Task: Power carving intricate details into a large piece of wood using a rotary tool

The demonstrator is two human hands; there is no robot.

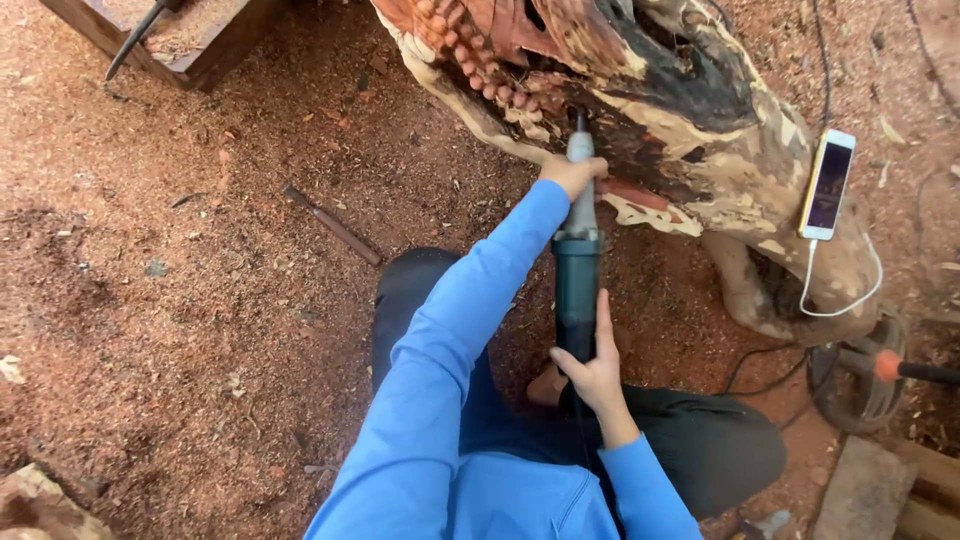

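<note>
A long dark green power grinder with a grey neck points up at a large carved wooden sculpture. My left hand grips the grey neck near the tip, where the bit touches the reddish wood below a row of carved bumps. My right hand wraps the rear of the tool body. Both sleeves are blue. My dark trousers show below.
Sawdust covers the ground. A chisel lies to the left. A phone with a white cable rests on the sculpture. A wooden box sits top left, a coiled tool and blocks lie at right.
</note>
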